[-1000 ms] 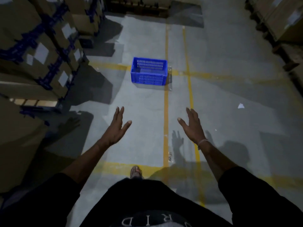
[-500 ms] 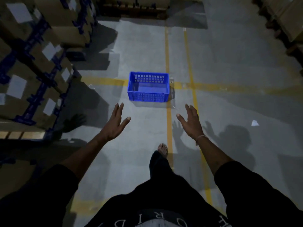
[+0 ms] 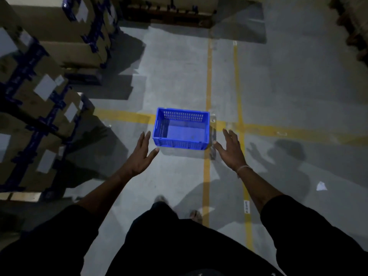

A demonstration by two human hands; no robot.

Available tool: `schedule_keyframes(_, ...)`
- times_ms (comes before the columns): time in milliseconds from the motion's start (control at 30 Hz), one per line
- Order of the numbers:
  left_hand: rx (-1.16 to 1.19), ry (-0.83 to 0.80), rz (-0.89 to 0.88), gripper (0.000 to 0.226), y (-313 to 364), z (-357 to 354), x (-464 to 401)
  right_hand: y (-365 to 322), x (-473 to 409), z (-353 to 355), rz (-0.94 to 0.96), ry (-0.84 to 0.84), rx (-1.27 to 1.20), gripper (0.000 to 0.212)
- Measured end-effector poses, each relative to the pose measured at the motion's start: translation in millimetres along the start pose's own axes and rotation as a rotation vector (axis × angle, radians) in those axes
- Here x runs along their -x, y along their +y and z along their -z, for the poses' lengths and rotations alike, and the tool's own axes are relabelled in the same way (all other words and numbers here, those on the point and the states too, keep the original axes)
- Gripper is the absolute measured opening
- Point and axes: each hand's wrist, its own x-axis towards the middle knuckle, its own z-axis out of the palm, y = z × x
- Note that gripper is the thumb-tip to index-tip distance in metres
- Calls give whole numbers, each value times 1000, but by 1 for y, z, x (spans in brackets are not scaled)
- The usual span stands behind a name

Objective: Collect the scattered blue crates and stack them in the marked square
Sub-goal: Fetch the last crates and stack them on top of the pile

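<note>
One blue slotted plastic crate sat empty and upright on the grey concrete floor at the centre of the frame, against a yellow painted floor line. Your left hand reached just below its left corner, your right hand just beside its right end; both had fingers spread wide, holding nothing. Stacked cardboard boxes filled the left of the frame.
</note>
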Motion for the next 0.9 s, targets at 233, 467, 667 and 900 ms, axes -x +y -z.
schedule_keyframes(233,-5,-52,-31,84,-43,39,-151,-11,-143,-29,-79,0,75,78)
schedule_keyframes(467,-28,-136,-18,83,-106,54,-309,4,-284,-85,-200,-6,99,77)
schedule_keyframes(667,-12,-178,63,83,-189,-2,-418,74,-387,-165,-296,-56,89,77)
schedule_keyframes(900,-90,-178,128,83,-310,-115,-530,203,-487,-273,-386,-125,145,78)
